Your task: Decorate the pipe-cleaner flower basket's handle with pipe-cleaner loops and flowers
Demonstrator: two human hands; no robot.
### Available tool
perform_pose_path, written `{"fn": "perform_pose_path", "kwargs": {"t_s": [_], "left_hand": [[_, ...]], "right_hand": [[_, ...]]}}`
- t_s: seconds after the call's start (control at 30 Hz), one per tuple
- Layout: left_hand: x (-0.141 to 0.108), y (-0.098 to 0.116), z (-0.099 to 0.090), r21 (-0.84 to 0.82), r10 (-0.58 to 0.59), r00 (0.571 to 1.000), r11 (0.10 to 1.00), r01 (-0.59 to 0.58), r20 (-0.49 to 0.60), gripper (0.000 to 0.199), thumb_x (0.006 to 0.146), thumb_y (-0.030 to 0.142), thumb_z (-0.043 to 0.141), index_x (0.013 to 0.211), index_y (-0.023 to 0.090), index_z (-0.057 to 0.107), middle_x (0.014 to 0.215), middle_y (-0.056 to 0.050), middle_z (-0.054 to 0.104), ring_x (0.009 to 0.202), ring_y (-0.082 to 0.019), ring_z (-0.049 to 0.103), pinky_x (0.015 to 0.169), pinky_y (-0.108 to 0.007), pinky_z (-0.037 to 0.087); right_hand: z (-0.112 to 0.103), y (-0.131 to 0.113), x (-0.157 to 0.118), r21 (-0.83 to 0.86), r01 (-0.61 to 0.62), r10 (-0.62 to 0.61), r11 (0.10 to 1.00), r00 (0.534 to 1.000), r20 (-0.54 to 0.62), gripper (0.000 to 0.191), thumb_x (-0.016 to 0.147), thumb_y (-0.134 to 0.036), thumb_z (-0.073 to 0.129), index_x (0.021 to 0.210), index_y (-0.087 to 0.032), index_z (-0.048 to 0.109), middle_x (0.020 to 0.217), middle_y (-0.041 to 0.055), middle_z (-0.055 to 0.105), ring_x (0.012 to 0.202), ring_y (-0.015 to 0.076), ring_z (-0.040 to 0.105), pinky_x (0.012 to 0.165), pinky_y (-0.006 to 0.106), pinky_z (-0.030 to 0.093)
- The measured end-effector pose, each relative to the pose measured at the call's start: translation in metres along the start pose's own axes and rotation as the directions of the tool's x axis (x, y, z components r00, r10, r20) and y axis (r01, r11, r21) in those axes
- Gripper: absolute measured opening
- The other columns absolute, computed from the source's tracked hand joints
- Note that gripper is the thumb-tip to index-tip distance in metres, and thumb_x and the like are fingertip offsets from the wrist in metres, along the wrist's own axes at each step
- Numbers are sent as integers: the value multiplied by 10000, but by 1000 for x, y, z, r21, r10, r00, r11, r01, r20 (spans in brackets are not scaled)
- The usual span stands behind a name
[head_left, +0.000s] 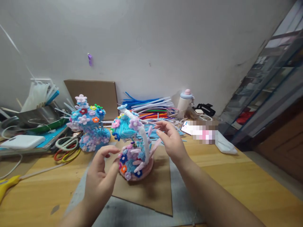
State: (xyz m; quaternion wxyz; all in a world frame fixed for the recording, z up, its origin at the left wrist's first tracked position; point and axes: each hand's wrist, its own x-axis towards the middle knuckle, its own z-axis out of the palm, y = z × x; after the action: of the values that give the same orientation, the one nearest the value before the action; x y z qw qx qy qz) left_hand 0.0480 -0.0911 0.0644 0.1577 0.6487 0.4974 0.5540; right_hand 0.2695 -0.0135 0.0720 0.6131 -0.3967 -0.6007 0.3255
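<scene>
A craft piece of fuzzy stems (132,160) stands on brown cardboard (151,195), with a round pink base, many small flowers, a blue top and a white curved stem on its right side. My left hand (101,176) is at its left edge, thumb and index finger apart; whether the fingertips touch the flowers is unclear. To the right of the piece, my right hand (171,142) is raised with its fingers loosely spread, near a pale pink strip that sticks out. Nothing shows in either hand.
A second flowered piece (88,126) stands at left, near scissors (67,148) and a white box (22,142). Coloured stems (151,107) lie behind. A bottle (184,105), phone (189,127) and white pouch (226,145) are at right. Yellow tool (9,184) sits far left.
</scene>
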Motion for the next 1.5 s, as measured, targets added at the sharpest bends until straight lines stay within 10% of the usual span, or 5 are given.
{"fn": "perform_pose_path", "kwargs": {"t_s": [0.4,0.67,0.87,1.07,1.5], "left_hand": [[-1,13,14,-123,-96,993,988,88,-62,266,834,255,620,1090,258,548,1067,-35,591,941,-180,521,853,-299,413],[18,26,20,-296,-129,988,950,100,-81,282,812,226,646,1077,266,561,1088,-28,622,957,-175,584,759,-273,482],[27,34,29,-289,-161,987,944,159,20,330,811,249,646,1116,264,521,1034,-28,619,946,-180,593,790,-312,480],[45,42,22,-3,122,982,992,-124,-144,378,784,234,651,1138,277,527,1099,-41,556,981,-217,522,797,-361,410],[24,48,29,374,467,883,827,-419,-43,281,755,85,635,1004,206,587,1026,-70,601,1003,-251,560,914,-465,415]], "right_hand": [[-6,-5,-10,-64,-38,40,997,999,22,162,806,-262,563,956,-202,567,963,36,609,874,179,559,775,316,436],[-4,-17,13,-186,235,-203,954,963,175,306,870,-160,502,1147,-232,609,1132,50,663,1085,204,576,955,381,415],[8,-31,36,-35,116,-88,993,891,446,397,864,-217,523,1257,-164,550,1157,103,648,1080,211,593,901,375,474],[1,-34,34,-104,91,-32,990,882,470,335,793,-286,657,1109,-185,606,1053,47,653,962,182,587,850,330,455],[6,-44,3,-391,230,-169,891,968,184,202,770,-296,723,930,-234,615,942,-10,677,944,205,594,964,428,332]]}}
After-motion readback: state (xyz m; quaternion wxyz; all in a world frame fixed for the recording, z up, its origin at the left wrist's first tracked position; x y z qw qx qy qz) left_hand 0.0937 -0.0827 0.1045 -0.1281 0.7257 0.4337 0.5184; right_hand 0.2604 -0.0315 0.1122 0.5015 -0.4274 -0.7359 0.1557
